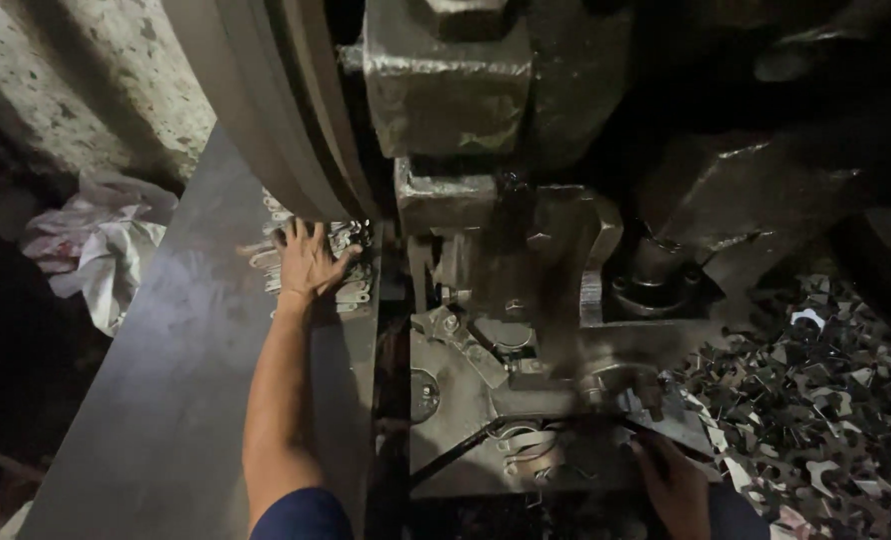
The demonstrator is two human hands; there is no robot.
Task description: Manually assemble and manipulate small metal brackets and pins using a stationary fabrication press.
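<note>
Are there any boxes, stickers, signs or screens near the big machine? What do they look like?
No boxes, stickers, signs or screens show here.
Nearest to a wrapper: a crumpled white plastic sheet with pink smudges, lying at the left past the edge of the grey metal table.
The left hand rests flat on a pile of small shiny metal clips.
The right hand holds a thin dark metal rod.

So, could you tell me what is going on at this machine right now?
A person is working at a heavy, dark metal press. The left hand lies flat on a pile of small metal blanks at the far end of a grey steel side table. The right hand is low by the press bed, near a thin rod, though its grip is too dark to tell. Punched scrap lies heaped on the right.
</note>
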